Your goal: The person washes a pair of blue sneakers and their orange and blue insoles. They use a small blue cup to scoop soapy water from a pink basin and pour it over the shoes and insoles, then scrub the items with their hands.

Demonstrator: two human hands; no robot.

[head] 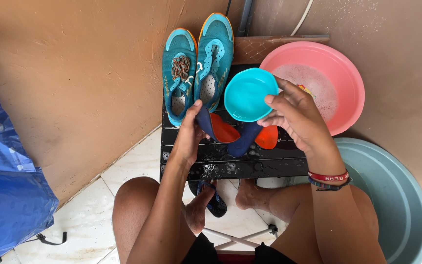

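Note:
My left hand [189, 137] grips a shoe insole [216, 128], dark blue on one face and orange on the other, and holds it bent above a wet black slatted table [230, 166]. My right hand [294, 115] holds a small turquoise bowl [247, 94] tilted over the insole. A second insole [257, 138], also blue and orange, lies on the table just below the bowl. Two teal sneakers with orange soles [199, 68] stand toe-up against the wall at the table's back; a bundle of laces rests on the left one.
A pink basin [352, 88] with soapy water sits at the back right. A large pale green tub [401, 205] stands at the right beside my knee. Blue tarpaulin [6, 171] covers the left. My bare feet and a sandal [213, 200] are under the table on white tiles.

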